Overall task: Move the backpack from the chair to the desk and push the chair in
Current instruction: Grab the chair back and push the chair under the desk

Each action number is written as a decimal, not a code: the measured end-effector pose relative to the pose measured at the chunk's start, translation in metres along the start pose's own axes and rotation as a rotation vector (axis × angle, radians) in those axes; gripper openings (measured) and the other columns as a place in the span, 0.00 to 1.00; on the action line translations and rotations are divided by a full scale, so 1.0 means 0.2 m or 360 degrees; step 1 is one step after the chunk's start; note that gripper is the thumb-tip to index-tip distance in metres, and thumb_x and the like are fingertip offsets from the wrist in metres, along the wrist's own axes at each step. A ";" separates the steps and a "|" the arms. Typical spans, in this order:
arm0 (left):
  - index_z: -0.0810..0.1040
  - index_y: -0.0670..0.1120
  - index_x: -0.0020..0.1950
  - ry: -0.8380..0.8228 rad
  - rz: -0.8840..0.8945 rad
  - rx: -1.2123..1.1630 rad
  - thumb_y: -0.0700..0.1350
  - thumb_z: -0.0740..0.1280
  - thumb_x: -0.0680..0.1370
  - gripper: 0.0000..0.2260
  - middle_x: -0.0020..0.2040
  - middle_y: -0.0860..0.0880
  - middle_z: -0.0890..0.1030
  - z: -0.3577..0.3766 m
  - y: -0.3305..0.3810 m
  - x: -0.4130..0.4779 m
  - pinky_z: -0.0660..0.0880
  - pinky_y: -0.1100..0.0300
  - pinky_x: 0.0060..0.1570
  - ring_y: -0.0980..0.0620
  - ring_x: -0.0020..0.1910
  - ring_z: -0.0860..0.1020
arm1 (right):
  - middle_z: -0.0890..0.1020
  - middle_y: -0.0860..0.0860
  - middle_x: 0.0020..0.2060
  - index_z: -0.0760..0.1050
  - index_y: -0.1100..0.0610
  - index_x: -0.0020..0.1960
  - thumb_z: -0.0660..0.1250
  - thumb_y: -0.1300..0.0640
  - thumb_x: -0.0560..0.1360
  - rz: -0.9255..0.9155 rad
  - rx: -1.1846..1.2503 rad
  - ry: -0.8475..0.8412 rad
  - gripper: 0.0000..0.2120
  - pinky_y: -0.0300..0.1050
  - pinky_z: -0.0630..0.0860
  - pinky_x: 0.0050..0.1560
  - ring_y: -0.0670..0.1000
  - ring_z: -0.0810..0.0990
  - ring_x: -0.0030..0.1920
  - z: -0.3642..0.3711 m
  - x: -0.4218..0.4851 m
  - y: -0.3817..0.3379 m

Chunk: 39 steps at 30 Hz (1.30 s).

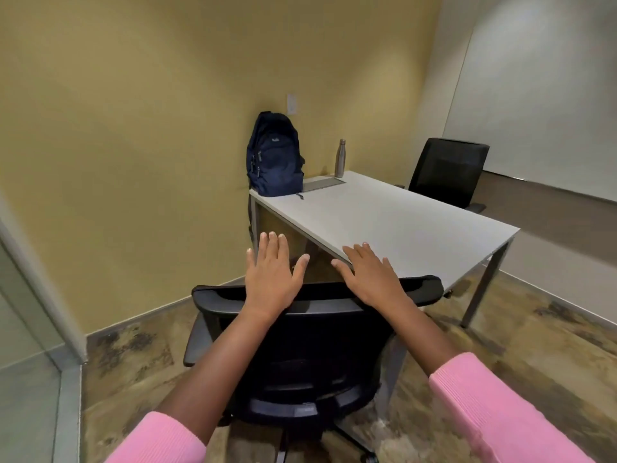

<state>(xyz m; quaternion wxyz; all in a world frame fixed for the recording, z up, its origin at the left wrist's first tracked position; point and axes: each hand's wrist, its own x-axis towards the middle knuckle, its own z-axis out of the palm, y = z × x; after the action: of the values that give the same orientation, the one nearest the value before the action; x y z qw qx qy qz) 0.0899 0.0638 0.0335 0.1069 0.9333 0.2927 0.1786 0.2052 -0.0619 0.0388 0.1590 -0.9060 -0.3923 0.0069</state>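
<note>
A dark blue backpack [275, 157] stands upright on the far left corner of the white desk [384, 225], against the yellow wall. A black mesh office chair [310, 349] stands in front of me, its back facing me, its top edge near the desk's near corner. My left hand [272, 272] and my right hand [369, 274] hover flat over the top of the chair's backrest, palms down, fingers spread. Neither hand holds anything; whether they touch the backrest is hard to tell.
A steel water bottle [340, 158] stands at the back of the desk beside a grey cable tray [322, 185]. A second black chair [447, 172] sits at the desk's far side. A whiteboard [541, 95] hangs on the right wall. A glass partition [30, 362] stands left.
</note>
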 end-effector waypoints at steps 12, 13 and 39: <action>0.72 0.49 0.64 -0.0228 0.0114 0.0098 0.60 0.50 0.78 0.23 0.62 0.44 0.77 0.01 -0.01 -0.14 0.66 0.52 0.59 0.44 0.62 0.73 | 0.76 0.49 0.65 0.70 0.50 0.66 0.50 0.34 0.74 -0.0251 -0.0005 -0.0067 0.29 0.52 0.67 0.67 0.52 0.73 0.65 0.01 -0.15 0.13; 0.75 0.49 0.61 -0.0162 0.0139 0.0092 0.59 0.51 0.79 0.21 0.58 0.44 0.80 0.01 -0.02 -0.14 0.68 0.53 0.53 0.44 0.57 0.75 | 0.78 0.48 0.63 0.72 0.50 0.64 0.51 0.34 0.74 -0.0251 0.0009 0.0024 0.28 0.49 0.69 0.63 0.52 0.75 0.63 0.02 -0.15 0.12; 0.80 0.43 0.46 0.0148 0.0245 -0.0019 0.54 0.53 0.78 0.20 0.40 0.44 0.82 0.12 -0.50 0.48 0.70 0.54 0.35 0.45 0.39 0.77 | 0.84 0.48 0.49 0.78 0.47 0.55 0.53 0.39 0.75 -0.0049 0.0000 0.0377 0.21 0.37 0.63 0.32 0.51 0.80 0.48 0.22 0.47 -0.18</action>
<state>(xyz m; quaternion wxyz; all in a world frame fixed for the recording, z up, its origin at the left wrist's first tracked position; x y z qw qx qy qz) 0.1223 0.1991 0.0076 0.0845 0.9431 0.2236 0.2312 0.2382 0.0409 0.0192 0.2045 -0.8943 -0.3845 -0.1027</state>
